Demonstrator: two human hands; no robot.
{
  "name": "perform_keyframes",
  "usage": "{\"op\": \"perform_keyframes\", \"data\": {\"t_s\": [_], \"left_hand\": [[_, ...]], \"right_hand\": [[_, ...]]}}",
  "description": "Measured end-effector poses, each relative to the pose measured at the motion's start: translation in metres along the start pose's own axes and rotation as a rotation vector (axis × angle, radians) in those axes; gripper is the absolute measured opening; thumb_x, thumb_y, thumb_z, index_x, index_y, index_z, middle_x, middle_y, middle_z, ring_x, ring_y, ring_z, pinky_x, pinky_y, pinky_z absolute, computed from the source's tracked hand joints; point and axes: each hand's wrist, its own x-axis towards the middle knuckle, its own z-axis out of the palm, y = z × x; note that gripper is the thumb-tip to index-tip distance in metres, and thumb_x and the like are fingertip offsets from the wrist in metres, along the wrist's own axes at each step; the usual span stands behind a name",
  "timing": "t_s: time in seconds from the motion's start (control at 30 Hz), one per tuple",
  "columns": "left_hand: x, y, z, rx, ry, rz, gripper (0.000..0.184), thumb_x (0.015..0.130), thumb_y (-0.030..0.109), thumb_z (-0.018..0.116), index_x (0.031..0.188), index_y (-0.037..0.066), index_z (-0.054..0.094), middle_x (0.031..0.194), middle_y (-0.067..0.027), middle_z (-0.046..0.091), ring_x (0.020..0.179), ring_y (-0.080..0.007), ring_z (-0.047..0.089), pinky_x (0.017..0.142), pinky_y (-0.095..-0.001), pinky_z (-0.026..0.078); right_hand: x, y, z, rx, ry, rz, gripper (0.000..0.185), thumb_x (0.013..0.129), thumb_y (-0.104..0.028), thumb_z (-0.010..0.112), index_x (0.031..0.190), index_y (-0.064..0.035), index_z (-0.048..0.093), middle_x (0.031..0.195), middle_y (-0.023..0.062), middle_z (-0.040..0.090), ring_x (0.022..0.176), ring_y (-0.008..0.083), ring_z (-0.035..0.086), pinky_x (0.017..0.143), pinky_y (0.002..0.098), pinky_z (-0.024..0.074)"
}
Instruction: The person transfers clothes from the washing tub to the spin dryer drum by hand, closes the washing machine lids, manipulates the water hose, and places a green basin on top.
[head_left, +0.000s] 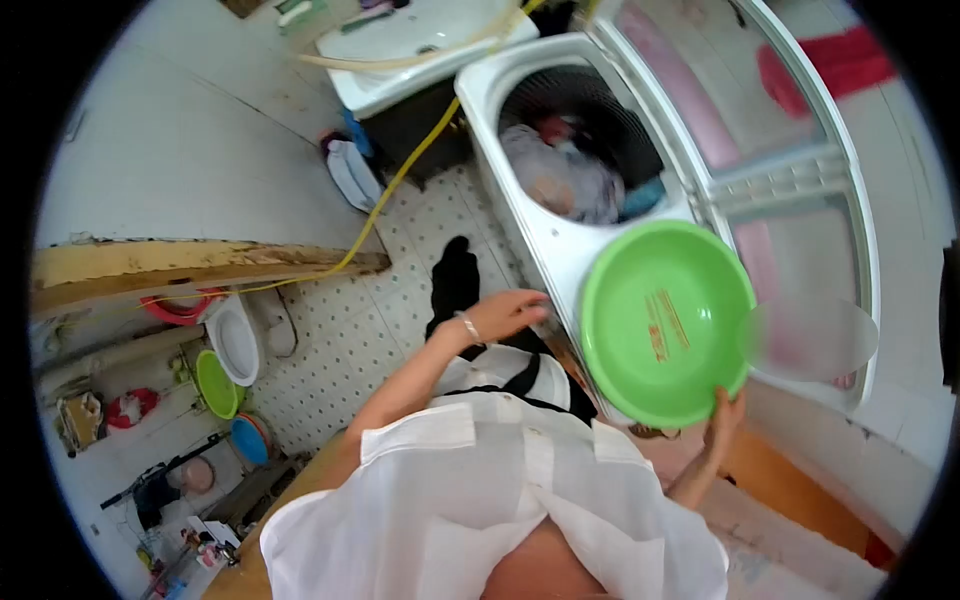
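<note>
A round green plastic basin (625,290), with orange-red print on its bottom, sits over the near part of the washing machine (545,245). My right hand (722,420) grips its rim at the lower right; the thumb shows on the rim and the other fingers are mostly hidden. Apart from the basin, off its left side, my left hand (508,314) is held with fingers loosely extended and nothing in it. A bracelet circles that wrist. Wet-looking clothes (570,185) lie in the machine's open tub, beyond the basin.
The machine's raised lids (840,165) stand along the right. A white sink (420,40) is at the top, and a yellow hose (400,170) runs leftward from it. A toilet (235,340) and more basins (217,385) are at left. A blurred oval patch covers part of one lid.
</note>
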Motion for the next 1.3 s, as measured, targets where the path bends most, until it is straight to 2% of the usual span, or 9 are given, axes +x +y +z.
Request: {"op": "perform_keyframes", "data": {"t_s": [0.3,0.53,0.67,0.77,0.93,1.07,1.17,1.23,1.3], "left_hand": [[0.002,-0.002,-0.173,-0.536,0.427,0.418,0.053,0.091,0.032,0.054,0.130,0.001,0.036,0.111,-0.0144,0.056,0.103,-0.0195,0.054,0.089,-0.0314,0.044],[-0.034,-0.098,-0.370,-0.891,0.893,0.000,0.036,0.088,0.014,0.053,0.120,0.002,0.042,0.107,-0.0114,0.057,0.090,-0.0196,0.061,0.072,-0.0329,0.054],[-0.021,-0.139,-0.464,-0.914,1.072,0.019,0.033,0.086,0.012,0.053,0.115,0.001,0.043,0.103,-0.0128,0.057,0.083,-0.0209,0.062,0.063,-0.0330,0.054],[0.008,-0.169,-0.484,-0.923,1.072,0.119,0.039,0.085,0.012,0.056,0.118,0.002,0.038,0.107,-0.0138,0.053,0.092,-0.0247,0.059,0.066,-0.0354,0.055],[0.025,-0.153,-0.471,-0.987,1.191,0.053,0.055,0.087,0.023,0.060,0.128,0.005,0.027,0.126,-0.0159,0.042,0.107,-0.0280,0.051,0.078,-0.0460,0.053],[0.015,-0.143,-0.439,-1.124,1.099,0.045,0.070,0.089,0.050,0.048,0.137,0.005,0.025,0.137,-0.0196,0.032,0.122,-0.0329,0.039,0.087,-0.0464,0.049],[0.019,-0.150,-0.410,-1.323,0.909,-0.085,0.075,0.088,0.061,0.038,0.136,0.004,0.031,0.135,-0.0187,0.040,0.118,-0.0292,0.046,0.087,-0.0411,0.049],[0.025,-0.125,-0.394,-0.995,0.297,-0.160,0.074,0.089,0.063,0.032,0.132,0.003,0.041,0.123,-0.0155,0.053,0.108,-0.0234,0.055,0.085,-0.0354,0.049],[0.039,-0.089,-0.388,-0.852,0.244,-0.189,0.067,0.091,0.059,0.032,0.127,0.004,0.047,0.113,-0.0122,0.060,0.100,-0.0192,0.060,0.084,-0.0335,0.049]], "right_hand": [[-0.022,-0.252,0.186,-0.098,-0.135,-0.294,0.036,0.083,-0.009,0.055,0.117,0.0041,0.051,0.108,0.0122,0.060,0.097,0.0185,0.055,0.085,0.0295,0.0426],[0.050,-0.372,0.483,0.056,-0.664,-0.265,0.037,0.084,-0.023,0.062,0.110,0.0031,0.056,0.094,0.0062,0.063,0.072,0.0091,0.057,0.056,0.0245,0.0429],[0.078,-0.411,0.595,0.314,-0.640,-0.171,0.054,0.084,-0.028,0.063,0.125,0.0025,0.045,0.104,0.0097,0.059,0.084,0.0131,0.056,0.070,0.0260,0.0452],[0.075,-0.440,0.565,0.137,-0.620,-0.527,0.056,0.084,-0.030,0.063,0.128,-0.0017,0.044,0.109,0.0115,0.058,0.094,0.0194,0.057,0.079,0.0305,0.0463],[0.100,-0.485,0.380,-0.487,0.456,-1.300,0.039,0.078,-0.027,0.065,0.110,-0.0058,0.059,0.102,0.0136,0.062,0.092,0.0267,0.060,0.081,0.0361,0.0461],[0.132,-0.473,0.229,-0.961,1.136,-0.909,0.050,0.074,-0.048,0.065,0.104,-0.0078,0.060,0.093,0.0161,0.063,0.089,0.0344,0.058,0.077,0.0460,0.0452],[0.176,-0.448,0.173,-1.146,0.873,-0.636,0.061,0.070,-0.058,0.065,0.103,-0.0070,0.059,0.089,0.0184,0.063,0.085,0.0361,0.060,0.074,0.0487,0.0461],[0.153,-0.444,0.184,-1.337,0.850,-0.588,0.054,0.074,-0.052,0.065,0.099,-0.0039,0.057,0.089,0.0197,0.063,0.085,0.0366,0.061,0.073,0.0466,0.0469],[0.147,-0.438,0.181,-1.216,0.880,-0.964,0.059,0.075,-0.058,0.061,0.093,-0.0022,0.057,0.084,0.0191,0.062,0.079,0.0386,0.060,0.069,0.0438,0.0474]]}}
